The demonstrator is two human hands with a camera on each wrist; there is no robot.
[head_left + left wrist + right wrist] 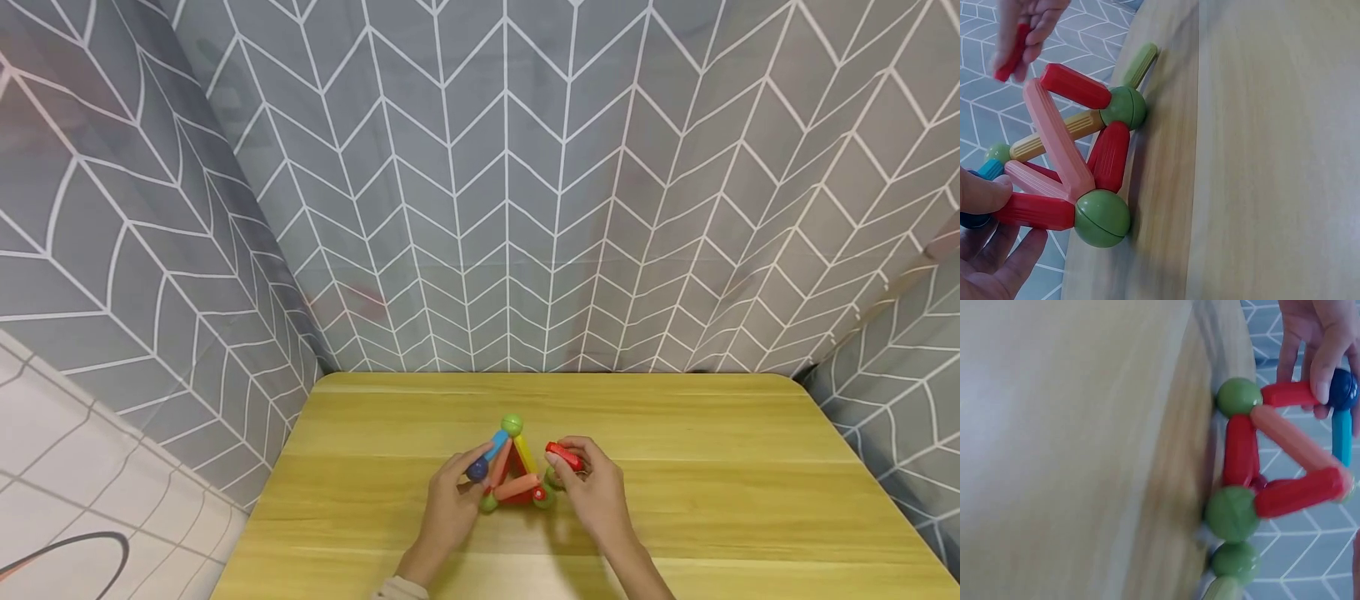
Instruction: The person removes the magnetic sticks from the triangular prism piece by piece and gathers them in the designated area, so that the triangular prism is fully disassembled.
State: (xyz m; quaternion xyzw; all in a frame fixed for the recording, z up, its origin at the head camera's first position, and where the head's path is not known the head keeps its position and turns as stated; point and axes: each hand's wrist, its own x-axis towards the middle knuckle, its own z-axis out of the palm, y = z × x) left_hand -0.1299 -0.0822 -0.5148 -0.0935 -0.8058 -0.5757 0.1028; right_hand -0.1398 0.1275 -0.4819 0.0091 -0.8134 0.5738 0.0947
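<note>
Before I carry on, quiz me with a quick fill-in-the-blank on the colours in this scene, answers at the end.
The right hand holds a ____ rod.
The left hand grips the frame beside a dark ____ ball.
The yellow rod meets a ____ ball at its end nearest the curtain.
The lines on that curtain are ____.

Missing words: red; blue; green; white.

No readable text, no legible labels, numbers or signs
</note>
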